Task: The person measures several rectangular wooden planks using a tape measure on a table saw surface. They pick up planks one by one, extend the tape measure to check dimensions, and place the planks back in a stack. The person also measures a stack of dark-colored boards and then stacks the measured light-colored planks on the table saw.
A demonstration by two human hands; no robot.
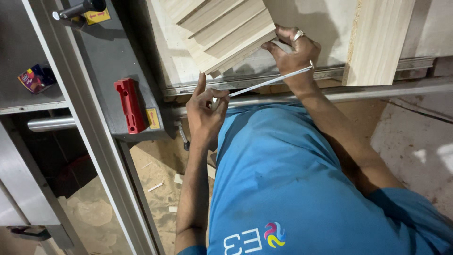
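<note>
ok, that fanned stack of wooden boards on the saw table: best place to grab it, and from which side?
Probably at the free near corner of the stack of boards, from the edge side, thumb over and fingers under. The boards lie fanned, so a pinch across all layers there would keep them from sliding. The right hand already touches that corner; the left hand holds the measuring tape.

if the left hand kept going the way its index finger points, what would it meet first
Probably the stack of pale wood boards: the left hand points its index finger up toward the stack's lower corner, across the metal rail. Depth is unclear.
</note>
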